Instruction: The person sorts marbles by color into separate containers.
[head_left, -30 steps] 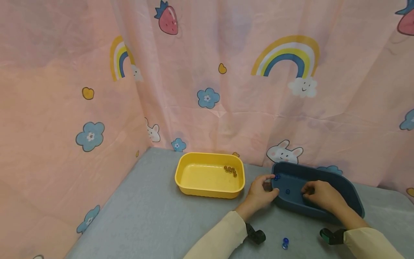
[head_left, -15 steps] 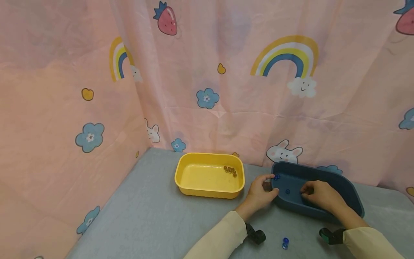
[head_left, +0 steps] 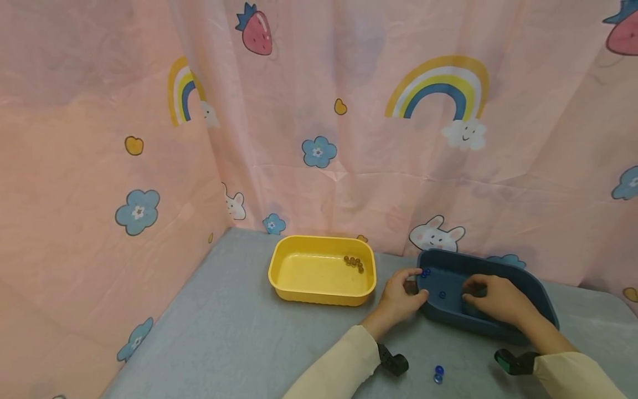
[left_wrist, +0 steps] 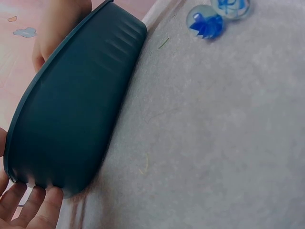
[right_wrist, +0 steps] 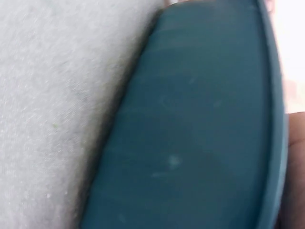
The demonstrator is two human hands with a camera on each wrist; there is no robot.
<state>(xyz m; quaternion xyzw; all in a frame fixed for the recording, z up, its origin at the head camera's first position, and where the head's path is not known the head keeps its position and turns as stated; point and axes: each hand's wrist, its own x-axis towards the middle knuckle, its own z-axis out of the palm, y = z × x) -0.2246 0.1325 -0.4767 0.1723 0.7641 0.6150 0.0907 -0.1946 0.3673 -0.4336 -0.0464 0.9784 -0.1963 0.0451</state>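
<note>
In the head view, my left hand holds the left end of a dark blue plastic basin, its fingers and thumb at the rim. The left wrist view shows those fingertips against the outer end wall. My right hand is over the inside of the basin, thumb and index finger curved and apart, with nothing visible between them. A single blue marble lies on the basin floor, and a few more blue marbles sit in its far left corner. The basin wall fills much of the right wrist view.
A yellow basin with several amber-brown marbles stands to the left of the blue one. Two clear marbles with blue swirls lie on the grey cloth in front. A patterned pink curtain hangs behind the table.
My right thumb and index finger have spread apart, and the right hand has shifted slightly. The left hand keeps its hold on the blue basin; the marbles stay put.
</note>
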